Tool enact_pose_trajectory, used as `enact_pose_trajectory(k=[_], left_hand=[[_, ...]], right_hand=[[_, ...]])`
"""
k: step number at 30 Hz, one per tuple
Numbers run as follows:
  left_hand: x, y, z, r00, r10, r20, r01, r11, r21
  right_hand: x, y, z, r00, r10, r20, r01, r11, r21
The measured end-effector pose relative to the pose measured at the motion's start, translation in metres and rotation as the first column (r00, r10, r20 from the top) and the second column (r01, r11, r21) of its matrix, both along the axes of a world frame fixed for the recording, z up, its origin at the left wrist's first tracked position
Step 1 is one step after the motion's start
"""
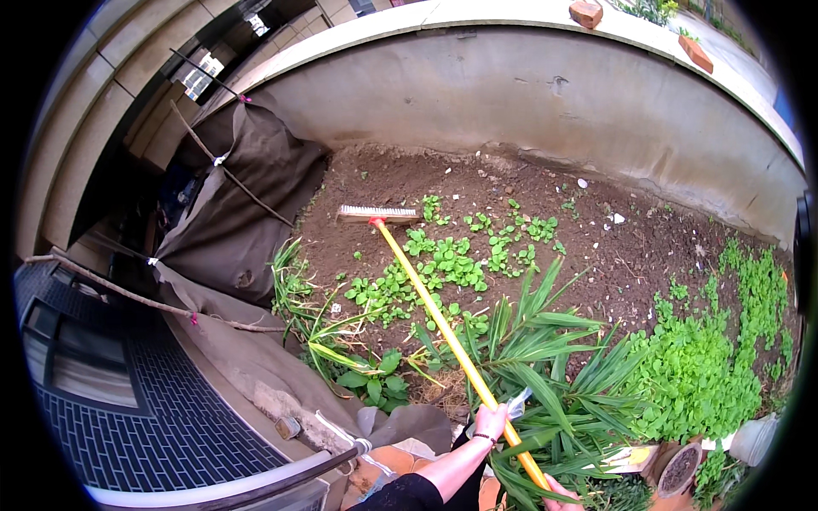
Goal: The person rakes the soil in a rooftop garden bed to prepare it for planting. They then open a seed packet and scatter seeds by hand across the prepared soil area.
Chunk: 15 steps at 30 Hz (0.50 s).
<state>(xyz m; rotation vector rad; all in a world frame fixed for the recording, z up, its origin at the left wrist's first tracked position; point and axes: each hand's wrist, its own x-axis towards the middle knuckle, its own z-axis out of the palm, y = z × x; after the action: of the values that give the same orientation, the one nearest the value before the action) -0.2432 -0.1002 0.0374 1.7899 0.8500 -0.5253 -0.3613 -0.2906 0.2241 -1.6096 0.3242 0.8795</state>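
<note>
Right hand (562, 498) at the lower edge wrapped around the yellow rake handle (443, 328), left hand (491, 421) gripping it just above, handle rising over spiky green leaves (554, 358), rake head (377, 214) lying on bare soil (596, 247) well ahead, grey concrete wall (528, 94) beyond

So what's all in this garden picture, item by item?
rake: one, yellow handle, pale head resting on the soil at centre
soil bed: one, brown, below the wall
low weeds: patch, green, mid-bed
spiky plant: one, green, in the foreground
concrete wall: one, grey, curved behind the bed
bricks: two, red, on the wall top
tarp: one, brown, on the left
left hand: one, gripping the handle
right hand: one, on the handle's lower end, mostly cut off
</note>
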Motion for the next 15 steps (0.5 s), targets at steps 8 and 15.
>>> enact_pose_trajectory(k=[8, 15], left_hand=[[0.119, 0.037, 0.004, 0.994, -0.106, -0.007, 0.106, 0.988, 0.116], [0.168, 0.086, -0.025, 0.978, 0.105, 0.182, -0.102, 0.994, -0.029]], right_hand=[[0.057, 0.04, -0.048, 0.927, -0.147, -0.344, 0.217, 0.96, 0.176], [0.105, 0.064, -0.071, 0.953, 0.124, 0.275, -0.074, 0.98, -0.185]])
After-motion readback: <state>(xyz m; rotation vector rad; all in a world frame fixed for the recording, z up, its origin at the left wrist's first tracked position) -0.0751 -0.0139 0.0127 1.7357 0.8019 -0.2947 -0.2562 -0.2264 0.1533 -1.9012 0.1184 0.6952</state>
